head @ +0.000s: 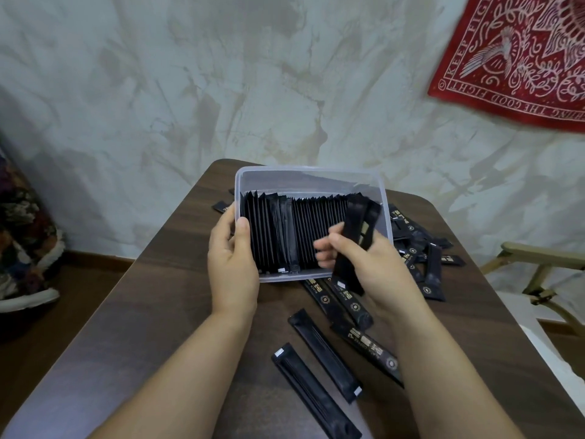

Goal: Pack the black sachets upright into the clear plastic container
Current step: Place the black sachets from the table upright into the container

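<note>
table: loose sachets lying beside | clear plastic container: I'm watching the upright row nearly filling it | left hand: gripping its left wall | right hand: fingers pinching held sachets over the right-end gap | next, I'm judging: sliding them in upright

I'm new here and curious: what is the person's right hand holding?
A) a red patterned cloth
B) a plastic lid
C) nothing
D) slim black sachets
D: the right hand pinches slim black sachets over the clear plastic container that the left hand grips.
</note>
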### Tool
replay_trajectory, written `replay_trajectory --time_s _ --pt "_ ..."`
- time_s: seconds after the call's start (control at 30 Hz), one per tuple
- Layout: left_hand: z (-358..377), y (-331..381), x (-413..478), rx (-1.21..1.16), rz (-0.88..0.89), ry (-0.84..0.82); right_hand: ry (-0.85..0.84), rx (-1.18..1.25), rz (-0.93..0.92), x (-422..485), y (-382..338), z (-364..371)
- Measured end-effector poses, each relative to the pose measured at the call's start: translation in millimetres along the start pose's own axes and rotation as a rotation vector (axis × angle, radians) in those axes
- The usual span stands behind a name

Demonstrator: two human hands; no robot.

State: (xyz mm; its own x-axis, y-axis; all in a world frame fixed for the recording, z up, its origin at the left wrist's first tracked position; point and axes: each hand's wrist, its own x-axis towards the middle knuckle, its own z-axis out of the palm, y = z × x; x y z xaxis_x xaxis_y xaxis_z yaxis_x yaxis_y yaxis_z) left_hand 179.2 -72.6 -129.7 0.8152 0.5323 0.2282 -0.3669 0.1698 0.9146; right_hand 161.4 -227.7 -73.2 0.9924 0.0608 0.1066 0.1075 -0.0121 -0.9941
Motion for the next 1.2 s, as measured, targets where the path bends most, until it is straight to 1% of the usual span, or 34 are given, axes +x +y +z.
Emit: replay_trajectory --time_s 0.17,0.27,0.43,0.53,0.63,0.93,1.07,1.2 --pt "1 1 -6 0.019 0.018 -0.058 0.025 -0.152 0.081 34 -1 14" --pt "2 1 -6 0.014 0.03 -0.073 0.034 -0.2 0.127 41 1 18" --pt "2 -2 -3 0.021 0.043 -0.073 0.026 -0.233 0.153 47 4 19" --pt "2 -5 -2 0.031 0.061 -0.073 -0.002 -0.189 0.158 50 6 24" --pt "2 -7 0 0.034 0.063 -0.077 -0.034 -0.193 0.119 51 7 31" --pt "1 -6 -1 0.025 0.063 -0.074 0.015 -0.54 -0.123 53 10 31" --pt "2 -5 -1 0.015 0.075 -0.084 0.043 -0.703 -0.16 54 7 28" --pt "1 -6 -1 0.007 0.075 -0.106 0.03 -0.832 -0.164 53 7 25"
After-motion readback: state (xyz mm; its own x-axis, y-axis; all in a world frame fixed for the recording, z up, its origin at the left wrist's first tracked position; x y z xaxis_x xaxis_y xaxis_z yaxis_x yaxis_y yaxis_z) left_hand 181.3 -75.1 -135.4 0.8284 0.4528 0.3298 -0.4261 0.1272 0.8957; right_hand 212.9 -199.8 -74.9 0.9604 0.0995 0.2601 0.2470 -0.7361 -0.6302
